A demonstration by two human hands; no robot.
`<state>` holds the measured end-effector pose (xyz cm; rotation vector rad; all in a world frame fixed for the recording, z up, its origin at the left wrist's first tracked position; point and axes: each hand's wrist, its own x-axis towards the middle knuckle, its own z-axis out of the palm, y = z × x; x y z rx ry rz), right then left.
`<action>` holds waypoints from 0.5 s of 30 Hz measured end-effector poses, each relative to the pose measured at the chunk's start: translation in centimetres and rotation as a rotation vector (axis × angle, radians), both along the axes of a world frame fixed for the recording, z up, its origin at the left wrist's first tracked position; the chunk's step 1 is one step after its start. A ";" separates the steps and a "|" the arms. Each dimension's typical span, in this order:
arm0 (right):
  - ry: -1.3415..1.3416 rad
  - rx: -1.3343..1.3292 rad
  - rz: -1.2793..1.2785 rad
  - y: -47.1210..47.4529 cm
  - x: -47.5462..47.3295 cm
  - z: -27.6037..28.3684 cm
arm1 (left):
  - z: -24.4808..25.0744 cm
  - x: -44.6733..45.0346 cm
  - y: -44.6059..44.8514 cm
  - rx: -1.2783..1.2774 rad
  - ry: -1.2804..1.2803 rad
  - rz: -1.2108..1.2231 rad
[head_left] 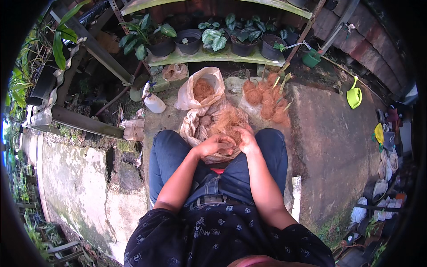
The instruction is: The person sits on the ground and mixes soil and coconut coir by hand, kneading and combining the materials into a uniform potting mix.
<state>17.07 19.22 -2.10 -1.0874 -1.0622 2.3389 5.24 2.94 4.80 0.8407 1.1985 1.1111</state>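
Observation:
Brown coconut fiber (pixel 230 120) lies loose on an open, crumpled sack (pixel 191 125) between my knees. My right hand (pixel 247 137) has its fingers in the near right part of this fiber. My left hand (pixel 218 146) is curled over the sack's near side, palm turned inward; whether something small is in it is hard to see. Beyond the sack stands a pale plastic bag (pixel 186 93) with more fiber inside. To its right, several fiber-wrapped balls (pixel 267 110) with stems sticking out sit in a cluster on the concrete.
A white spray bottle (pixel 155 103) stands left of the bag. Potted plants (pixel 242 48) line a mossy shelf (pixel 213 59) at the back. A lime-green watering can (pixel 354 96) and a green pot (pixel 311 58) are at the right. A metal frame (pixel 86 123) borders the left side.

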 end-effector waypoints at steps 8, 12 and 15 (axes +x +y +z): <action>0.021 -0.103 -0.051 -0.8 -0.1 4.1 | -1.9 -3.9 -1.8 -0.207 -0.046 0.692; -0.011 0.285 0.256 -1.6 -0.6 0.3 | 0.5 -1.7 -0.5 -0.040 0.059 0.734; 0.027 0.388 0.334 -1.8 -0.6 -0.6 | 0.8 -1.3 -0.5 -0.049 -0.011 0.419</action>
